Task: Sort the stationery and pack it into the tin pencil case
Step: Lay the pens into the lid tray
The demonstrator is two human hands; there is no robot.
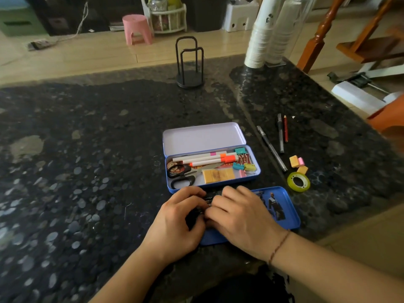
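The tin pencil case [251, 169] lies open at the centre of the tabletop [87, 160], lid back toward 12 o'clock, its lower compartment already crowded: markers [203, 159] along the far wall, scissors [181, 174] at 9 o'clock, yellow erasers [218, 175] along the near wall, binder clips [244, 161] heaped at 3 o'clock. A blue tray [290, 213] sits just at 6 o'clock of the case, touching or nearly so. Both hands work over the tray's left end: the left hand [177, 219] and right hand [240, 215] are curled together around a small dark bundle, seemingly pens or pencils; exactly what each grip has closed on cannot be told, as the fingers hide it. Unpacked items remain at 3 o'clock: three pens or pencils [281, 136], loose erasers [297, 164] and a tape roll [298, 181]. Risks noted: the bundle could spill or roll if either grip loosens; the clip heap stands high and may stop the tray seating or the lid closing; the tape roll looks too thick for the remaining room; a forearm could nudge the tray or case off line.
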